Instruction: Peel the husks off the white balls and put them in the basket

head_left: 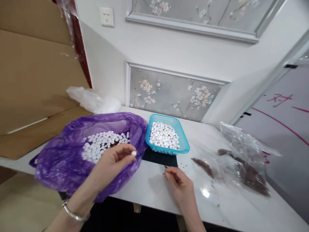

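Glossy white bench [152,188] carries a crumpled translucent purple plastic bag [67,161] and a perforated turquoise plastic basket [184,144] beside it, both holding small round white balls [164,136]. Left hand [111,164] pinches one white ball [133,154] by the bag's right side; right hand [181,186] pinches a tiny dark-brown fragment [166,167] near the basket.
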A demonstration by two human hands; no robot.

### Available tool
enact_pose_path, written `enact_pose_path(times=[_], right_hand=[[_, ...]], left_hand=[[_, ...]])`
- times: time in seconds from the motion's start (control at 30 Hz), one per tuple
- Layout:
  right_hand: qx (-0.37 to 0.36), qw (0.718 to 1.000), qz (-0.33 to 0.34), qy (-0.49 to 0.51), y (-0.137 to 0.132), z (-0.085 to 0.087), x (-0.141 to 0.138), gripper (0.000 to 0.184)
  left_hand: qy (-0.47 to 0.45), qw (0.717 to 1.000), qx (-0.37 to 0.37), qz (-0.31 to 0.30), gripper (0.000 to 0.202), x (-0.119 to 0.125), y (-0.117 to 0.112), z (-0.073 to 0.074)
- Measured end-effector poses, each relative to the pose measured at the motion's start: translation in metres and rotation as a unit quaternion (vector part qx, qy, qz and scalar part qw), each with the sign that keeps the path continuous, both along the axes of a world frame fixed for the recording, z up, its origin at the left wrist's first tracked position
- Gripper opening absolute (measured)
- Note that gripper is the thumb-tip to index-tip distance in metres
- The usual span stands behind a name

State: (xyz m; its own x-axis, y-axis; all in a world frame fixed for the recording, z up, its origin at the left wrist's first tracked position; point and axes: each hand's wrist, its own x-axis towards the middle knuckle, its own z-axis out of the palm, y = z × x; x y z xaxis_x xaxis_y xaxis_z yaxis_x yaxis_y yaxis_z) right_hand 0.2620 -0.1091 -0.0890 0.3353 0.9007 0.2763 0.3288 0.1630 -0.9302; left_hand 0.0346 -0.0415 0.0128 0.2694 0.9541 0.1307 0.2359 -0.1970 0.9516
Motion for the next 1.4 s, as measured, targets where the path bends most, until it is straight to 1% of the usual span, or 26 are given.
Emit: enact_pose_path(times=[0.03, 0.07, 0.1, 0.17, 0.23, 0.3, 0.37, 0.43, 0.5, 0.57, 0.63, 0.7, 0.77, 0.87, 1.03, 1.23, 1.4], right_hand=[[-0.001, 1.0, 0.002, 0.004, 0.0, 0.002, -0.001, 0.015], [-0.002, 1.0, 0.005, 0.007, -0.001, 0.004, -0.002, 0.016], [-0.003, 1.0, 0.009, 0.013, -0.001, 0.007, -0.002, 0.016], [-0.008, 0.999, 0.018, 0.027, -0.002, 0.01, -0.003, 0.017], [-0.014, 0.999, 0.026, 0.045, -0.003, 0.012, -0.003, 0.017], [-0.016, 0.998, 0.03, 0.057, -0.003, 0.013, -0.002, 0.017], [-0.001, 0.998, 0.034, 0.058, -0.004, 0.013, -0.001, 0.017], [0.021, 0.998, 0.037, 0.054, -0.005, 0.014, -0.001, 0.015], [0.025, 0.997, 0.046, 0.059, -0.008, 0.018, -0.005, 0.015], [0.008, 0.995, 0.062, 0.077, -0.01, 0.021, -0.011, 0.015], [-0.01, 0.991, 0.072, 0.113, -0.012, 0.025, -0.019, 0.012], [-0.017, 0.986, 0.065, 0.156, -0.013, 0.027, -0.025, 0.008], [-0.021, 0.982, 0.055, 0.178, -0.012, 0.028, -0.029, 0.01], [-0.023, 0.984, 0.05, 0.171, -0.011, 0.03, -0.031, 0.011], [-0.026, 0.986, 0.049, 0.156, -0.012, 0.033, -0.031, 0.011], [-0.031, 0.984, 0.071, 0.159, -0.015, 0.031, -0.032, 0.011], [-0.033, 0.984, 0.067, 0.16, -0.014, 0.031, -0.033, 0.013]], left_hand=[[-0.066, 0.996, -0.048, -0.033, 0.022, 0.013, -0.008, -0.003], [-0.112, 0.988, -0.091, -0.062, 0.025, 0.025, -0.015, -0.008], [-0.147, 0.976, -0.133, -0.085, 0.027, 0.037, -0.021, -0.014], [-0.207, 0.949, -0.208, -0.116, 0.025, 0.056, -0.027, -0.029], [-0.263, 0.918, -0.266, -0.128, 0.019, 0.069, -0.028, -0.043], [-0.307, 0.892, -0.305, -0.128, 0.016, 0.076, -0.026, -0.054], [-0.333, 0.875, -0.332, -0.118, 0.016, 0.079, -0.023, -0.06], [-0.347, 0.865, -0.347, -0.107, 0.016, 0.079, -0.021, -0.064], [-0.352, 0.861, -0.351, -0.103, 0.014, 0.078, -0.019, -0.066], [-0.358, 0.859, -0.35, -0.106, 0.013, 0.078, -0.019, -0.066], [-0.366, 0.857, -0.345, -0.115, 0.013, 0.078, -0.019, -0.066], [-0.372, 0.855, -0.338, -0.131, 0.01, 0.079, -0.019, -0.065], [-0.371, 0.857, -0.329, -0.143, 0.009, 0.079, -0.02, -0.064], [-0.363, 0.864, -0.319, -0.139, 0.012, 0.078, -0.022, -0.065], [-0.352, 0.873, -0.311, -0.129, 0.011, 0.076, -0.024, -0.066], [-0.338, 0.884, -0.309, -0.098, 0.01, 0.077, -0.025, -0.066], [-0.332, 0.891, -0.298, -0.087, 0.01, 0.079, -0.025, -0.068]])
